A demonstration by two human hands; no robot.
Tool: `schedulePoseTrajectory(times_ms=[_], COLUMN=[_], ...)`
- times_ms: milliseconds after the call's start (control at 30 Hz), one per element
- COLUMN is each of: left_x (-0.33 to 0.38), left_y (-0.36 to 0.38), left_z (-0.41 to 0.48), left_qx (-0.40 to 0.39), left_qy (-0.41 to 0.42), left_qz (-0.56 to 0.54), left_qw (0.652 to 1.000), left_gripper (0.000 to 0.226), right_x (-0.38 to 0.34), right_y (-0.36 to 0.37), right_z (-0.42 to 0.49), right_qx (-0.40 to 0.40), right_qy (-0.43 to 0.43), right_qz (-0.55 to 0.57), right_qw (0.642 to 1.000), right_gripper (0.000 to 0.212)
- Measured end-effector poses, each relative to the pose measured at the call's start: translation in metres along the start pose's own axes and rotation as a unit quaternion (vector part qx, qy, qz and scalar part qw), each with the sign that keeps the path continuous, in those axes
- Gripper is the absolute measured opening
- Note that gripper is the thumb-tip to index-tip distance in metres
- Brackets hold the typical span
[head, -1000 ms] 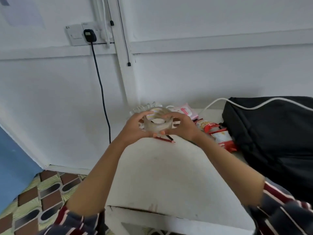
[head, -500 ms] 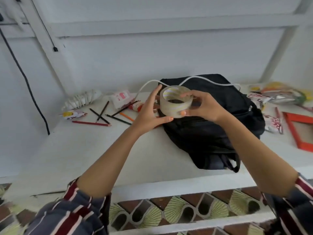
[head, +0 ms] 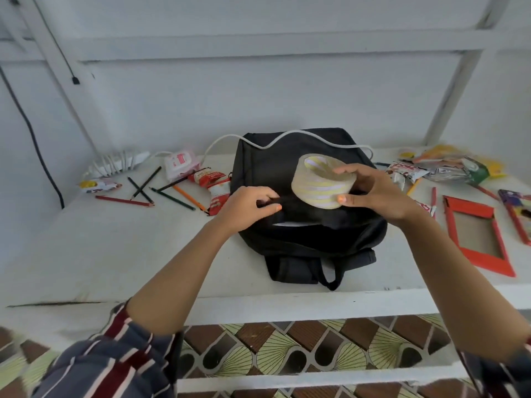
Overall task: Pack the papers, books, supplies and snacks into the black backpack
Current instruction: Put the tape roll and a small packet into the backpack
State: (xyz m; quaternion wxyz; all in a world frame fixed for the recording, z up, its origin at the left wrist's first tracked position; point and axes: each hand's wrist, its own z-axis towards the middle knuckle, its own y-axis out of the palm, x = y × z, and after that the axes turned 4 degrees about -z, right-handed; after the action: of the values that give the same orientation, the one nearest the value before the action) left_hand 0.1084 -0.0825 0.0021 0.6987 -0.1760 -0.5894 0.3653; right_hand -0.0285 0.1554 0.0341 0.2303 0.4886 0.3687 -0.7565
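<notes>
You've got one backpack, one tape roll, one red frame, one wipes pack, one white cable. Pencils: six left, at least three right. Snack packets: three left, right heap unclear.

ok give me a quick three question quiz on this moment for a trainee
1. True or false: the right hand holds the roll of tape over the black backpack.
2. Pick one. The left hand: A pinches the backpack's fabric by its opening; B lies flat and holds nothing; C shares the grip on the tape.
3. On which side of the backpack, the person's left or right, does the red frame lie?

Key: 1 true; 2 A; 3 the right.
</notes>
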Motion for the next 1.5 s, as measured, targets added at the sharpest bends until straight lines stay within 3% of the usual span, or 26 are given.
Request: schedulePoseTrajectory(times_ms=[233, 300, 400, 533, 600, 733, 867, 1000, 1233, 1333, 1500], left_x=[0.013, 0.011, 0.011, -0.004, -0.008, 0.000, -0.011, -0.022, -0.005, 0.009, 0.014], left_y=[-0.013, -0.015, -0.012, -0.004, -0.013, -0.028, -0.024, -0.024, -0.053, -0.064, -0.070], left_z=[0.049, 0.060, 0.067, 0.064, 0.061, 0.046, 0.039, 0.043, 0.071, 0.082, 0.087], left_qx=[0.233, 0.258, 0.225, 0.053, -0.023, -0.123, -0.173, -0.168, -0.092, -0.053, -0.055], left_qy=[0.020, 0.002, -0.015, 0.062, 0.042, 0.023, 0.049, 0.048, 0.019, 0.034, 0.036], left_qz=[0.165, 0.219, 0.214, 0.244, 0.168, 0.109, 0.238, 0.251, 0.117, 0.117, 0.101], left_qw=[0.958, 0.941, 0.950, 0.966, 0.985, 0.986, 0.955, 0.952, 0.989, 0.991, 0.993], left_gripper=[0.024, 0.019, 0.005, 0.018, 0.020, 0.021, 0.010, 0.027, 0.042, 0.037, 0.033], right_x=[-0.034, -0.040, -0.033, -0.005, 0.008, 0.019, 0.018, 0.017, 0.022, 0.032, 0.030], right_y=[-0.017, -0.023, -0.025, -0.011, -0.004, -0.001, 0.000, 0.000, 0.021, 0.042, 0.075], right_z=[0.003, 0.004, 0.008, 0.013, 0.016, 0.022, 0.026, 0.028, 0.029, 0.034, 0.050], right_qx=[-0.001, -0.033, -0.118, -0.219, -0.248, -0.239, -0.215, -0.213, -0.226, -0.142, -0.010], right_qy=[-0.087, -0.094, -0.045, 0.059, 0.093, 0.100, 0.089, 0.081, 0.103, 0.101, 0.081], right_qz=[0.093, 0.093, 0.049, -0.046, -0.074, -0.068, -0.037, -0.050, -0.080, -0.072, -0.086], right_qw=[0.992, 0.991, 0.991, 0.973, 0.961, 0.963, 0.972, 0.972, 0.965, 0.982, 0.993], right_gripper=[0.058, 0.057, 0.059, 0.052, 0.055, 0.061, 0.074, 0.071, 0.051, 0.042, 0.030])
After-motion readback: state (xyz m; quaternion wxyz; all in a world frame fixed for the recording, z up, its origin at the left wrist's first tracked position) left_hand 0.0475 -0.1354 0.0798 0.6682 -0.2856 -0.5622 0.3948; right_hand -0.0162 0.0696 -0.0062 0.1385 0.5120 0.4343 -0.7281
